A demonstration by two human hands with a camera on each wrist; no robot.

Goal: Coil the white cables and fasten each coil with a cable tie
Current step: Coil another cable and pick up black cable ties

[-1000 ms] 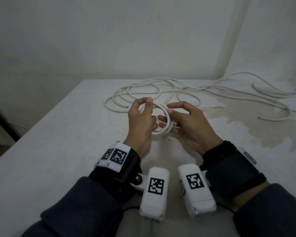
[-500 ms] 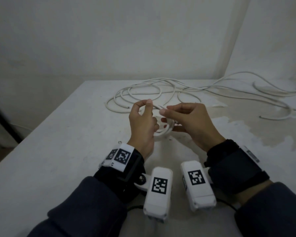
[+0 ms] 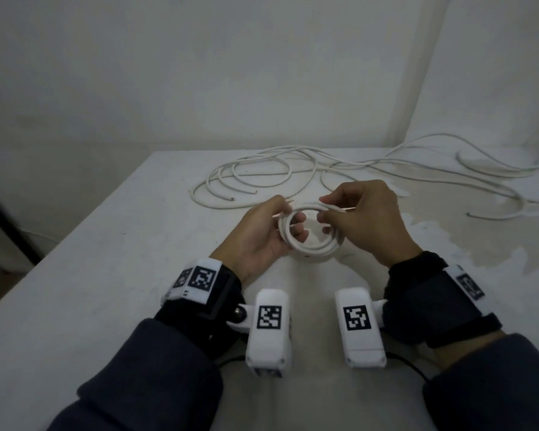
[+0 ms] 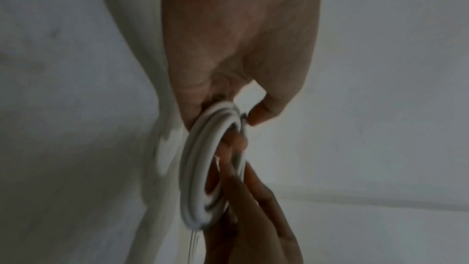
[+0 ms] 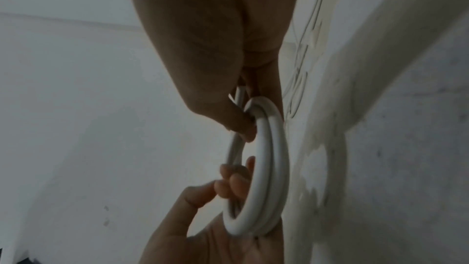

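A white surface [image 3: 75, 290] fills the lower part of the head view, its far edge against a pale wall [image 3: 199, 73]; a darker stained patch [image 3: 467, 244] spreads over its right side. Loose white cables [image 3: 262, 169] lie in slack loops along the far edge and trail off toward the far right corner, well apart from the hands. Nearer, both forearms in dark sleeves [image 3: 156, 374] reach in from the near edge, each wrist wearing a black strap with a white camera block [image 3: 269, 331] marked with a black-and-white square code. The left hand [image 3: 255, 237] and the right hand [image 3: 364, 219] meet above the middle of the surface, holding between them a small coil of white cable [image 3: 308, 244] of a few stacked turns, lifted clear of the surface with its shadow below. The left hand's fingers [image 3: 299, 222] curl through the ring from the left with the thumb on the outside, gripping that side of the coil. The right hand's fingers [image 3: 327, 200] are closed in a pinch, thumb against forefinger, on the top right of the coil, where the cable's free end [image 3: 343, 209] sticks out to the right. In the wrist views the coil [image 4: 203, 168] [image 5: 264, 168] appears nearly edge-on, its turns lying side by side between the two hands.
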